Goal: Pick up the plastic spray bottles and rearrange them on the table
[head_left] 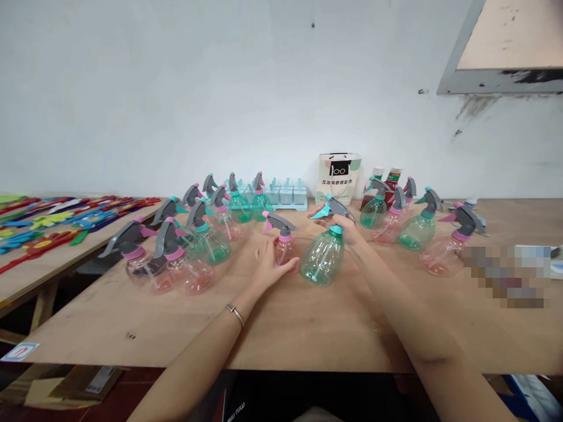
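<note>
While left hand (267, 264) clasps pink sprayer (285, 250) and right hand (345, 230) grips green sprayer (323, 259), we find both assembled, neither released.

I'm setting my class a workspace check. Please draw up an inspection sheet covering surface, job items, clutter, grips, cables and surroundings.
Surface: wooden table, small sticker at its near left corner.
Job items: pink spray bottle and green spray bottle in hand; other spray bottles stand on both sides.
Clutter: paper bag, light-blue moulds and red-filled bottles near the wall; one patch at right is pixelated, contents unreadable.
Left grip: around the pink spray bottle.
Right grip: on the green spray bottle, near its neck.
Cables: nothing seen.
Surroundings: pale wall behind; neighbouring table at left bears colourful items.
</note>
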A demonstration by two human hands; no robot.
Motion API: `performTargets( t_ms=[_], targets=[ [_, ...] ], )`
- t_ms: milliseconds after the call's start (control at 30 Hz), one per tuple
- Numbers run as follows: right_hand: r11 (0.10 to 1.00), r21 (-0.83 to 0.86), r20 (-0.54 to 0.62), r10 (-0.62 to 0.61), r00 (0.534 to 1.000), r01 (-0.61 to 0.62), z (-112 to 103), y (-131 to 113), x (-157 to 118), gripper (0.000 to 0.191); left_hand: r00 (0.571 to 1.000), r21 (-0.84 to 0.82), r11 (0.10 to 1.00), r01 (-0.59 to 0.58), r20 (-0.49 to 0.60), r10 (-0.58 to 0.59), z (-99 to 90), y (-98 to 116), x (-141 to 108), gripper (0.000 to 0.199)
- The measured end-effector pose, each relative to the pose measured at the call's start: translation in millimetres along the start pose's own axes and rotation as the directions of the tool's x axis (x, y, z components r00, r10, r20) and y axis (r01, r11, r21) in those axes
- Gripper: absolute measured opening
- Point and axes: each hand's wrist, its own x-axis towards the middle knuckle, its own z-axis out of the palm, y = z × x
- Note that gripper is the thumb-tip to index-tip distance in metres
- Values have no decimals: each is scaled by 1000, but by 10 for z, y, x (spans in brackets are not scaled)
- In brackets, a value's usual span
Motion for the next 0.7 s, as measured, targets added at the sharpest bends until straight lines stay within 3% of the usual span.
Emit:
performTargets(
  t_ms=[133, 300, 400, 500, 567, 700],
  targets=[
    [1000, -7, 8, -15, 1000, 15, 4, -5, -14, 23, 999, -33, 999, -21, 27, 21, -25, 10, 1, 68],
    [999, -21, -109, 24, 994, -27, -36, -14, 0, 13, 999, -34, 999, 14, 37, -12, -19, -2, -3, 69],
    [993, -116, -153, -26, 988, 8, -156, -54, 36, 15, 999, -25, 1000, 16, 35, -15, -6, -20, -2, 68],
    [955, -296, -178, -72, 981, 17, -408, -176, 62, 19, 999, -11, 1000, 23, 44, -23, -3, -31, 3, 68],
    [884, -468, -257, -107, 960, -27, -642, -293, 46, 21, 999, -6, 1000, 24, 45, -23, -5, -32, 6, 68],
    [665, -735, -429, -303, 851, -133, -1141, -467, -120, 24, 999, -21, 999, 31, 45, -30, -5, -27, 11, 70]
  ],
)
